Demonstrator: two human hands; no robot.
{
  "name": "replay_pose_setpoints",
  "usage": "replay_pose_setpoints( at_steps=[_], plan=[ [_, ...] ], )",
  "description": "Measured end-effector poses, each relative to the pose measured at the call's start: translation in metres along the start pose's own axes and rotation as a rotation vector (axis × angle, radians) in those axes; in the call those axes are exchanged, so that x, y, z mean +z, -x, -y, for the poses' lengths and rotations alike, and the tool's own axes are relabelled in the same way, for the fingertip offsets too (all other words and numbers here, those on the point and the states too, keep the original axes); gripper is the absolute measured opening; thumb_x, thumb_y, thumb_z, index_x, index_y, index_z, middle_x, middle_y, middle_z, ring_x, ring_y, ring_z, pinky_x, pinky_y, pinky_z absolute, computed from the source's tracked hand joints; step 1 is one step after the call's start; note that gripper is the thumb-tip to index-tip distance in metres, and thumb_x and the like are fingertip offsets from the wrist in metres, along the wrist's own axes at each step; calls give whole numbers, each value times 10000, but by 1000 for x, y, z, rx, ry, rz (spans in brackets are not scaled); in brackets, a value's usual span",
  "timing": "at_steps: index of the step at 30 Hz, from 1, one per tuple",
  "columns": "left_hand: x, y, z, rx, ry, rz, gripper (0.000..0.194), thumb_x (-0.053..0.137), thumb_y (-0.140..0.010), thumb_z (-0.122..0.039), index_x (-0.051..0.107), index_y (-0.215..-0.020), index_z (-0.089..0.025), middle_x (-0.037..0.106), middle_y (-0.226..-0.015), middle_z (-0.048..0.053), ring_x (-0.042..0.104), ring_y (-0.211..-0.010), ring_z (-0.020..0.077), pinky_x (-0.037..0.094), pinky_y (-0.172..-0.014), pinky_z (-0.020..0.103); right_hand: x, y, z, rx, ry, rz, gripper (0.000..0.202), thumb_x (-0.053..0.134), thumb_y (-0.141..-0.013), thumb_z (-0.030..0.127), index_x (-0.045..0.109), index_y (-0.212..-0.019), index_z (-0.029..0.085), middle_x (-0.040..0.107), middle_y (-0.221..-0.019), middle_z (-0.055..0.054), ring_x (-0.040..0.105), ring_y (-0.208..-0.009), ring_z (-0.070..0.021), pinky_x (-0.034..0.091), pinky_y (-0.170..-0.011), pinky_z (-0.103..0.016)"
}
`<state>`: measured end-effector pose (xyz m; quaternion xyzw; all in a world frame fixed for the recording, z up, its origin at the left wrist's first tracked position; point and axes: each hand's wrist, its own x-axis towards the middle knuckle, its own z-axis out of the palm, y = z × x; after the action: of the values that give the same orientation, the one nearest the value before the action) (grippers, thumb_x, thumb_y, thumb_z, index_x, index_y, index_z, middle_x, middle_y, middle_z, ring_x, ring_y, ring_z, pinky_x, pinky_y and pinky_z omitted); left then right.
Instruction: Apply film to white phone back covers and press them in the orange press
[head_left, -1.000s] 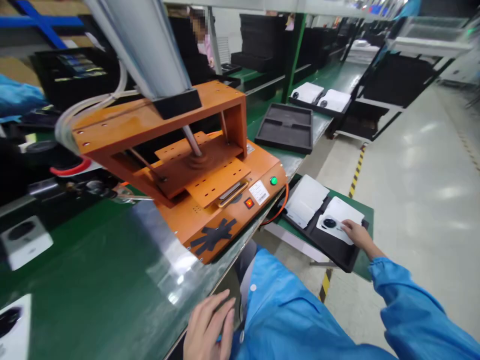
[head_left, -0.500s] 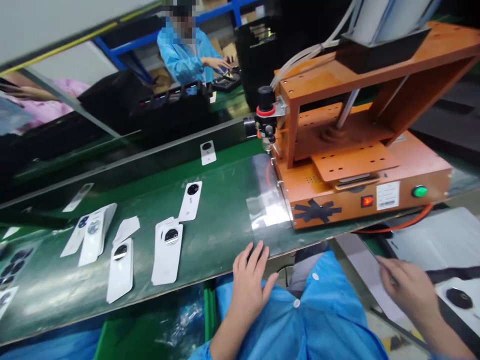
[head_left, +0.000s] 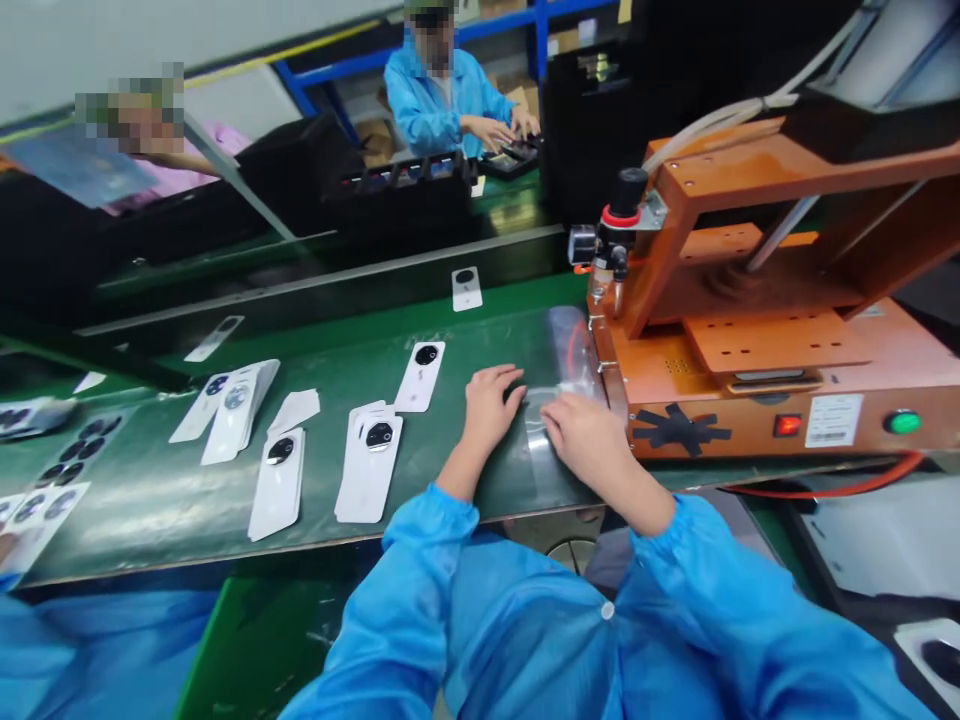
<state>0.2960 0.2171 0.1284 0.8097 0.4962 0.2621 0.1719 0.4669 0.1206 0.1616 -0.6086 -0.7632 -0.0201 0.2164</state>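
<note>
My left hand (head_left: 489,408) rests over the green table, fingers curved and thumb apart, with nothing visible in it. To its right, my right hand (head_left: 583,432) has its fingers curled together at a clear plastic sheet (head_left: 541,440); whether it pinches the sheet is hidden. The sheet lies left of the orange press (head_left: 750,435). White phone back covers with round black camera areas lie left of my hands: a single one (head_left: 421,378), a stack (head_left: 367,480) below it, and another stack (head_left: 276,490) further left.
More white covers (head_left: 238,410) and a sheet of black rings (head_left: 82,448) lie at the left. One cover (head_left: 466,288) sits at the far edge. A person in blue (head_left: 442,105) works across the table. A green bin (head_left: 247,650) stands below the table edge.
Both hands have moved up onto the table, the right one leftward from beside the table's right part. The view has shifted, so the press appears further right.
</note>
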Motion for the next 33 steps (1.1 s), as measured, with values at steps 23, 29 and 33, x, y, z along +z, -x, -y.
replay_pose_setpoints(
  at_steps=[23, 29, 33],
  plan=[
    [11, -24, 21, 64, -41, 139, 324, 553, -984, -434, 713, -1254, -355, 609, -1464, -31, 369, -1439, 296, 248, -1176, 537, 36, -65, -12, -42, 242, 65, 237, 469, -1001, 166, 704, -1028, 144, 710, -1067, -125, 543, -990, -264, 333, -830, -401],
    [8, -19, 13, 137, -94, 240, 712, 624, -860, -419, 456, -1530, -249, 342, -1660, 55, 211, -1551, 338, 107, -1255, 562, 11, 4, 8, -75, 79, -252, 160, 555, -969, 165, 703, -1030, 177, 682, -1230, -119, 581, -1071, -265, 428, -862, -405],
    [14, -29, 6, 156, -120, 296, 756, 561, -826, -283, 401, -1562, -214, 269, -1686, 73, 162, -1575, 324, 90, -1267, 547, 16, 63, 10, -111, -232, -422, 275, 637, -892, 85, 689, -1122, 226, 683, -1040, -87, 628, -953, -232, 513, -820, -398]
  ],
)
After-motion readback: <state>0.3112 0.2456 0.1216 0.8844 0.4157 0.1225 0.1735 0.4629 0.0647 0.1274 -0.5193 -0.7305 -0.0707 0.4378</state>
